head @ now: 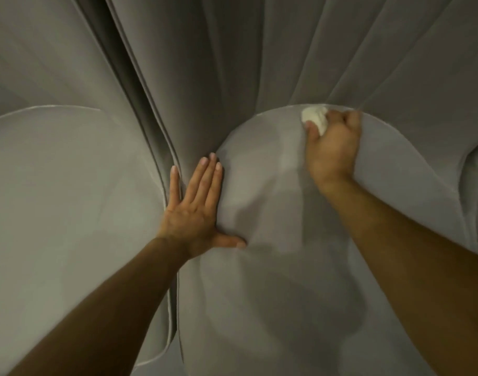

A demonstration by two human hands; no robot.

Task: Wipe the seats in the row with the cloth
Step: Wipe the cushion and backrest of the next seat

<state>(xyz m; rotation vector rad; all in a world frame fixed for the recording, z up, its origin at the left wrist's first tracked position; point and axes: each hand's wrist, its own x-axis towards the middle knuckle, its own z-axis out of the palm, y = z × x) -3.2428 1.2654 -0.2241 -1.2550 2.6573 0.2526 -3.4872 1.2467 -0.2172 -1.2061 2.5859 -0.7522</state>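
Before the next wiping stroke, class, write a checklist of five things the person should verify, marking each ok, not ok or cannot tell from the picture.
1. Cloth gripped in the right hand: ok.
2. Cloth touching the seat near its back edge: ok.
3. Left hand flat on that seat, apart from the cloth: ok.
4. Neighbouring seat already wiped: cannot tell.
5. Cloth clean enough: cannot tell, mostly hidden by fingers.

Grey pleated fabric (232, 50) fills the upper half of my feed; a dark fold (136, 85) runs down the upper left; light is dim, soft.
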